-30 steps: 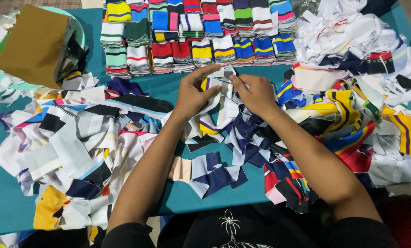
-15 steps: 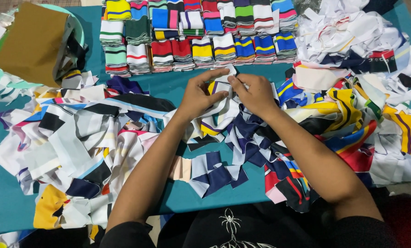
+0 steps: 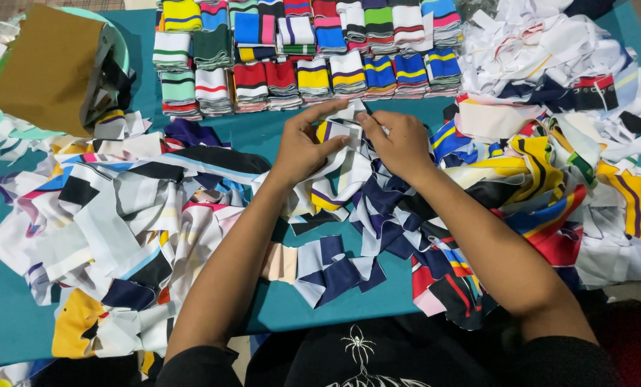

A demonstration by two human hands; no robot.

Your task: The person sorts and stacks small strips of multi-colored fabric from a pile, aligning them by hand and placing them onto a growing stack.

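Note:
My left hand and my right hand meet over the middle of the teal table. Both pinch a small white fabric piece with yellow and navy stripes, held just above a loose heap of navy, white and yellow cloth pieces. The fingertips of both hands close on the piece's top edge. Beyond the hands, rows of neatly folded striped collar pieces stand stacked along the table's far side.
A big pile of white, black and coloured cloth scraps covers the left. Another mixed pile fills the right. A brown flat bag on a mint green basket sits at the far left corner.
Both hands have stayed in the same spot. The fingers have shifted a little on the striped piece, drawing its top edge together.

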